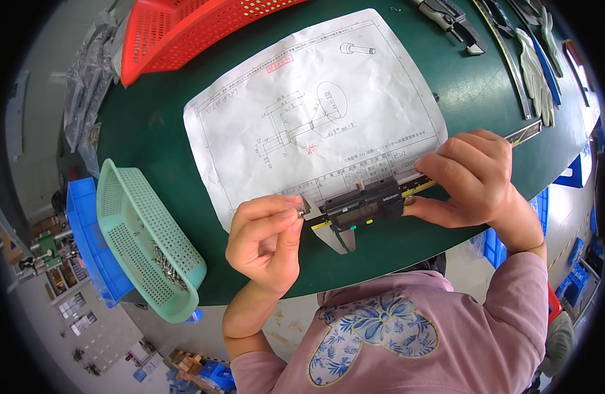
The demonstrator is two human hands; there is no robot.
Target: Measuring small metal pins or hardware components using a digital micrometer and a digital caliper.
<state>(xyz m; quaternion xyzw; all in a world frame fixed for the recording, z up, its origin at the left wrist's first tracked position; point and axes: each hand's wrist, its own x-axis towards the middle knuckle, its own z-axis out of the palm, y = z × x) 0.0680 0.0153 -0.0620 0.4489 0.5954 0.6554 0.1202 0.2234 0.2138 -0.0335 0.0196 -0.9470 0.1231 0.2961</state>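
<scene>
My left hand (266, 243) pinches a small metal pin (304, 210) between thumb and fingertips. My right hand (473, 174) is closed around the beam of a digital caliper (365, 209), its thumb by the slider. The caliper lies across my front, jaws toward my left hand. The pin is at the caliper's jaw end; whether the jaws touch it I cannot tell. Beneath and beyond the caliper, a paper drawing (243, 138) of a pin part lies on the green table (329, 269). My fingers hide most of the pin.
A pale green basket (165, 226) with several small metal pins (165, 266) stands at the left, beside a blue bin (86, 217). A red perforated basket (158, 39) sits at the far left. A micrometer (443, 16), a steel ruler (502, 56) and gloves (532, 72) lie far right.
</scene>
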